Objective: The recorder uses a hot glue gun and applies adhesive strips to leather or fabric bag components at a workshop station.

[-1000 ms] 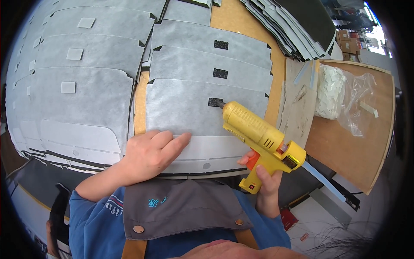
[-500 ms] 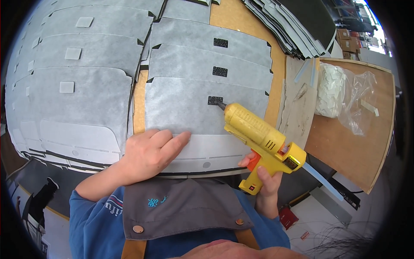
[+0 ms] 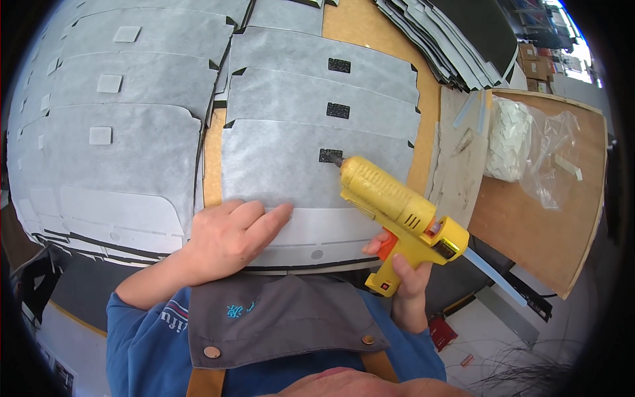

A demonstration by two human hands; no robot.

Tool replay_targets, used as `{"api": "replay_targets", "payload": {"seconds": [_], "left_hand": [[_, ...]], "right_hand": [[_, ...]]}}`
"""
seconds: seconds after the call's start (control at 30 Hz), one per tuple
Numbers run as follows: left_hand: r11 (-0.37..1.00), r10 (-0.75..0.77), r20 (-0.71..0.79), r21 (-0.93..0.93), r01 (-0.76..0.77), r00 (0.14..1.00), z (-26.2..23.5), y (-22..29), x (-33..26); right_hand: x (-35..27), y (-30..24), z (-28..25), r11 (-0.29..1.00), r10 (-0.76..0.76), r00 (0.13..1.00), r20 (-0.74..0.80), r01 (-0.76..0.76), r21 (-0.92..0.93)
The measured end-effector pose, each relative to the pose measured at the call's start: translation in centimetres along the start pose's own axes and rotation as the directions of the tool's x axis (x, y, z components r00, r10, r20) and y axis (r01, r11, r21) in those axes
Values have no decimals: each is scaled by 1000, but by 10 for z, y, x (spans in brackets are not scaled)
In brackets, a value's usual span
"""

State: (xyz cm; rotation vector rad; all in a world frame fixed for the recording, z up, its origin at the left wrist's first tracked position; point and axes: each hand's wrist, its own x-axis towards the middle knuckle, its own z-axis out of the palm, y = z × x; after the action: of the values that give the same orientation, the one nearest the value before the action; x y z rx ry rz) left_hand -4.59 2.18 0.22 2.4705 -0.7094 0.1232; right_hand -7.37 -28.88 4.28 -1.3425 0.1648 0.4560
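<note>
My right hand [image 3: 411, 272] grips a yellow hot glue gun [image 3: 387, 196] by its handle, with a finger at the orange trigger [image 3: 387, 245]. The gun's dark nozzle meets the right part of a black rectangular patch [image 3: 330, 156] on the nearest grey felt-like sheet [image 3: 264, 162]. From the gun's rear sticks a long translucent glue stick [image 3: 493, 274]. Palm down, my left hand [image 3: 233, 233] rests on that sheet's near part by the white strip [image 3: 357, 228], index finger stretched out and the other fingers loosely bent. Nothing shows in its grasp.
Overlapping grey sheets with pale rectangular pieces [image 3: 109, 83] lie on the left. Two more black patches [image 3: 338, 110] sit on the sheets farther back. A stack of dark sheets [image 3: 456, 43] stands at the far right. Beside it, a clear bag [image 3: 509, 140] with white pieces lies on a wooden tray [image 3: 529, 218].
The glue gun's nozzle has shifted slightly to the left across the black patch. My left hand has stayed in place.
</note>
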Motion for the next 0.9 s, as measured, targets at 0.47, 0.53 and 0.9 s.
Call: {"api": "replay_targets", "payload": {"seconds": [0.47,0.53,0.9], "left_hand": [[1000,6,-27,-2,-7,1000,3,-2,-1],[1000,8,-28,3,-8,1000,3,-1,0],[1000,1,-24,-6,-1,1000,2,-1,0]], "right_hand": [[-6,-1,-3,1000,-16,999,-51,17,21],[-8,-1,-3,1000,-11,999,-48,12,18],[-5,-2,8,1000,2,1000,-23,-2,12]]}}
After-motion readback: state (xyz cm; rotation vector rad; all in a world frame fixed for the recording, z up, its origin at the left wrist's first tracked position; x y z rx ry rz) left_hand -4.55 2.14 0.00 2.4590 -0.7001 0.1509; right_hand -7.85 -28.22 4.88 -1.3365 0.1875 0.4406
